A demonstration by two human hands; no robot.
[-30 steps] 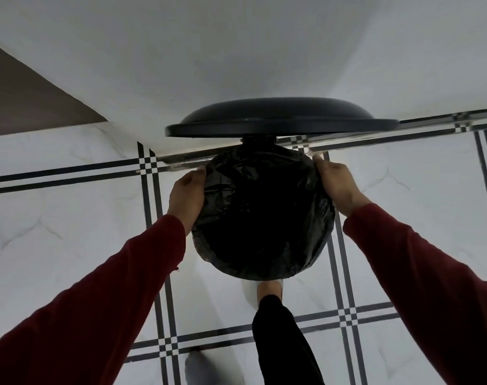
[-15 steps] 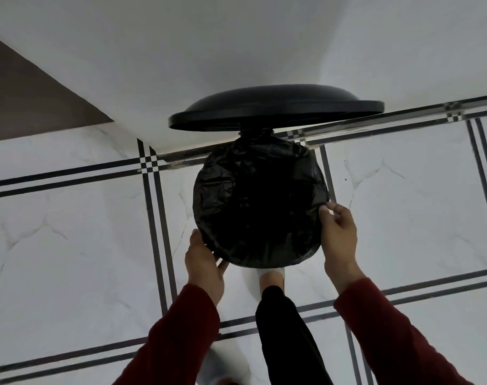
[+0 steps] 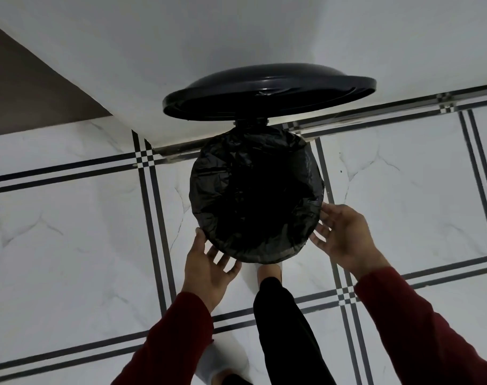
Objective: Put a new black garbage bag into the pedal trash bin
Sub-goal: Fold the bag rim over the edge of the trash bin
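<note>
The round pedal trash bin stands below me with its black lid [image 3: 267,95] raised at the far side. A crinkled black garbage bag [image 3: 253,190] lines the opening and is folded over the rim all round. My left hand [image 3: 209,268] is at the near-left edge of the rim, fingers spread, holding nothing. My right hand [image 3: 345,234] is at the near-right edge, fingers apart, fingertips close to the bag. My foot [image 3: 268,273] sits at the bin's near base, where the pedal itself is hidden.
The bin stands against a white wall [image 3: 236,37] on white marble floor tiles with black stripe borders [image 3: 153,223]. A dark brown surface [image 3: 28,93] shows at the upper left. My other foot [image 3: 222,365] is at the bottom edge.
Both hands moved from the far sides of the rim round to its near edge and opened, letting go of the bag. The lid has stayed raised.
</note>
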